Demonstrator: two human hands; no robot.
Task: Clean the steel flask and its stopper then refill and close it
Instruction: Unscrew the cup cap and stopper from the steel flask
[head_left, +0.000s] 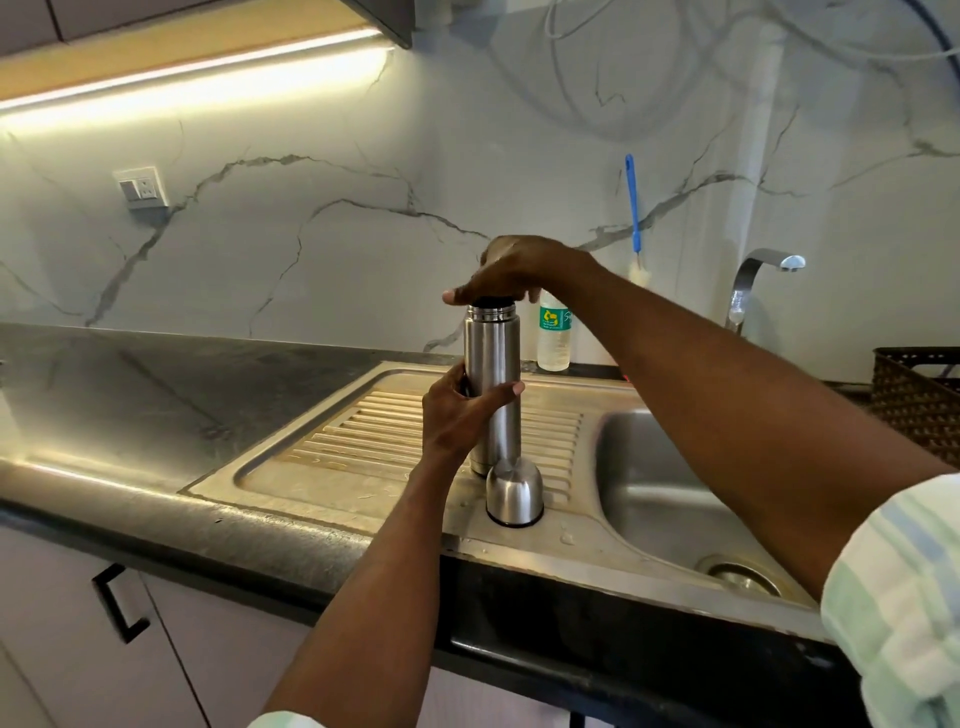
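In the head view, the steel flask (492, 384) stands upright on the ribbed drainboard (332, 441) of the sink unit, its long axis vertical, just left of the sink basin (670, 483). Taking the flask as the landmark: the left hand (457, 415) wraps the middle of its body from the left side, thumb crossing the front and fingers curled behind, a firm hold that steadies it. The right hand (514, 273) sits directly on top of the flask, reaching in from the right, fingers and thumb curved down round the dark stopper (492, 301) at the mouth. The stopper is mostly hidden under the palm, so whether it is seated or partly unscrewed cannot be told.

The relation that matters is that the stopper lies straight above the left hand's grip, on the same vertical axis. Any twist by the right hand would turn about that axis, and the left hand, lower down, is placed to resist it. The right hand is the nearer to the stopper; the left does not touch it.

Just in front of the flask's base, touching or nearly so, the steel cap (514, 493) rests mouth down on the drainboard. Behind and to the right of the flask stand a plastic bottle (554, 338) and, hanging on the wall, a blue-handled bottle brush (635, 218); farther right is the tap (758, 280).
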